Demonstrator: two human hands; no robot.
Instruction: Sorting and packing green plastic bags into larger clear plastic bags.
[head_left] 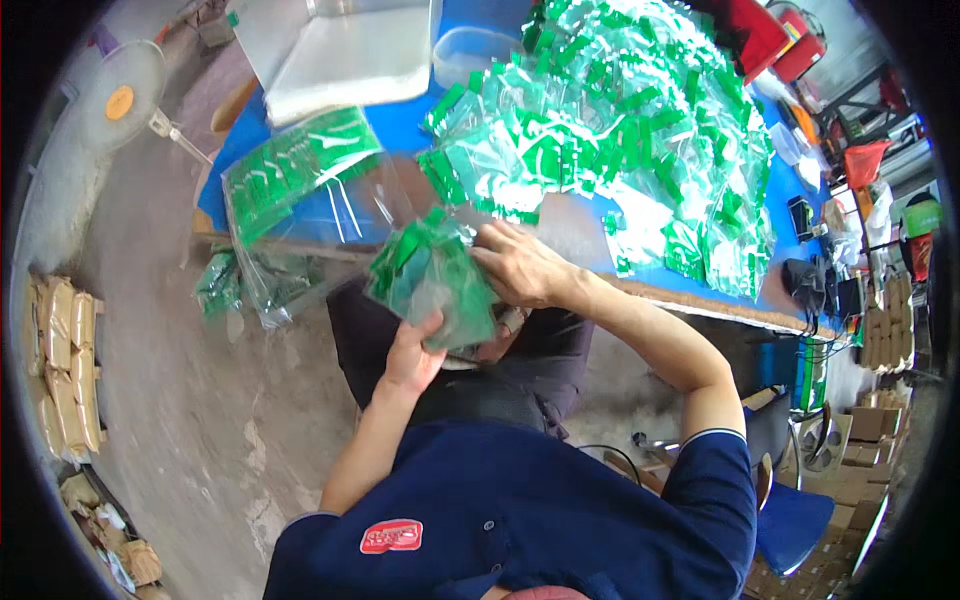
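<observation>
My left hand [412,358] grips the lower left side of a bundle of clear and green plastic packets [440,285], its thumb lying on top. At the bundle's upper right edge, my right hand [520,265] has its fingers curled onto the packets; its fingertips are partly hidden and slightly blurred. The bundle is held over my lap, just off the table's near edge. Left of it, a large clear plastic bag [290,185] with rows of green packets inside lies on the blue table [395,125] and hangs over the edge. A big heap of similar packets [640,140] spreads beyond my right hand.
A stack of clear plastic sheets or bags [350,65] lies at the back left, beside a clear plastic tub [470,55]. A fan [120,100] stands at far left. Brown packages [68,365] are piled on the left. A blue chair [795,525] stands at lower right.
</observation>
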